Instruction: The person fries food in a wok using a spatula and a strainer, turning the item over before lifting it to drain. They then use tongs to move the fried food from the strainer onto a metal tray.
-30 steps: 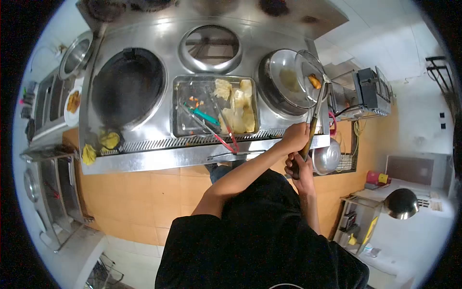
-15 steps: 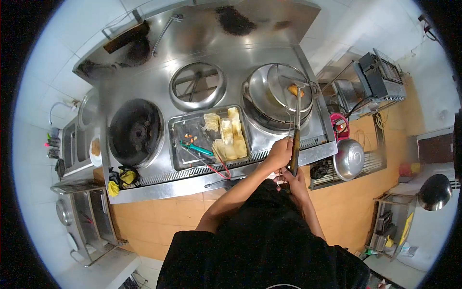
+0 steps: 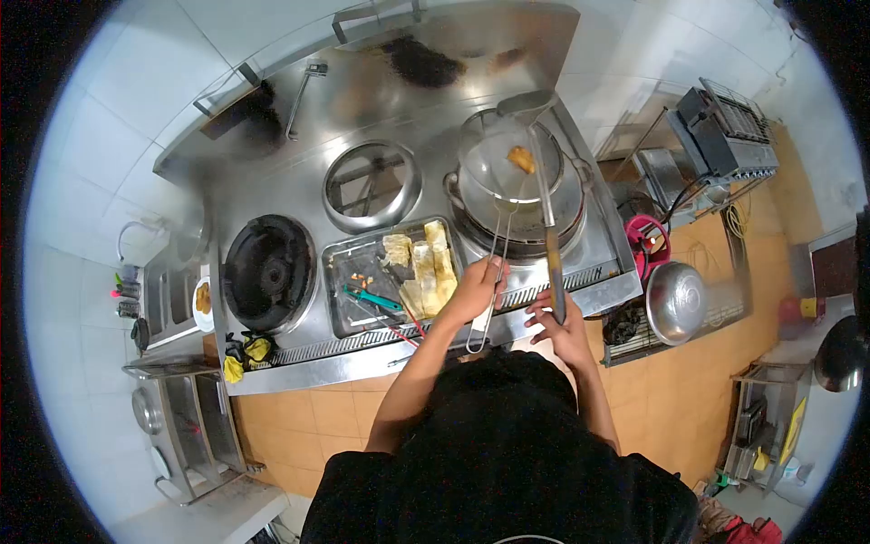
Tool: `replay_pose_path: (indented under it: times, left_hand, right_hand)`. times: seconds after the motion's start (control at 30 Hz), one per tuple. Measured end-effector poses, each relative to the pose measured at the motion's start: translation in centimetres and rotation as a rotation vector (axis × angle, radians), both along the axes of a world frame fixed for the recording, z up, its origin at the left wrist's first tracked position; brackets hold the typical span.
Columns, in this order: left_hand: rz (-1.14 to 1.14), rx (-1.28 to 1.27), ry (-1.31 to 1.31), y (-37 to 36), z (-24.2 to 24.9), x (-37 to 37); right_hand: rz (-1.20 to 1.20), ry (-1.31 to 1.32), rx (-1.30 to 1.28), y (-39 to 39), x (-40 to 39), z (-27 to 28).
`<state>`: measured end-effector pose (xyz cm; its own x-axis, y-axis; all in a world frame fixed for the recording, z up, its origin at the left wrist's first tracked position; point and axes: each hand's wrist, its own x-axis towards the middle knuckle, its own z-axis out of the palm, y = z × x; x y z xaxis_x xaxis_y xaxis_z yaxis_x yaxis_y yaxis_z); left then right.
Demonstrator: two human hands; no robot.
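Note:
My left hand (image 3: 478,288) grips the wire handle of a round mesh strainer (image 3: 485,163), held over the large pot (image 3: 571,204) on the right burner. A golden-brown fried piece (image 3: 521,160) shows at the strainer. My right hand (image 3: 564,328) is around the end of the dark handle of a long metal ladle (image 3: 542,168), some of its fingers spread. The ladle's shaft crosses the strainer's right side, with its bowl at the pot's far edge. Left of the pot, a metal tray (image 3: 353,263) holds pale slabs (image 3: 424,267), a teal-handled tool (image 3: 373,299) and small scraps.
A black burner (image 3: 270,272) lies at the left and a ring burner (image 3: 372,186) behind the tray. Yellow-and-black cloths (image 3: 245,354) sit at the front left corner. At the right are a pink basket (image 3: 645,243) and a metal lid (image 3: 676,303).
My hands have moved apart. The strainer has shifted left, away from the ladle, and the ladle's bowl now shows at the pot's far edge. The view has shifted slightly.

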<state>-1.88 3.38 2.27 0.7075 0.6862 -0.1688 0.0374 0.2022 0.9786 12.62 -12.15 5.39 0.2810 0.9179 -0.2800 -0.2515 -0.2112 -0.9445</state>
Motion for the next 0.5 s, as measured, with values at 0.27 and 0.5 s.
replay_pose_path:
  times: [0.27, 0.5]
  left_hand:
    - [0.021, -0.11, 0.0, -0.8, -2.1, -1.2]
    - [0.068, -0.124, 0.047, -1.4, -3.3, -0.8]
  right_hand:
    - [-0.118, -0.127, 0.011, 0.0, 2.5, 0.5]
    - [-0.24, -0.228, -0.146, -1.9, 4.2, -0.5]
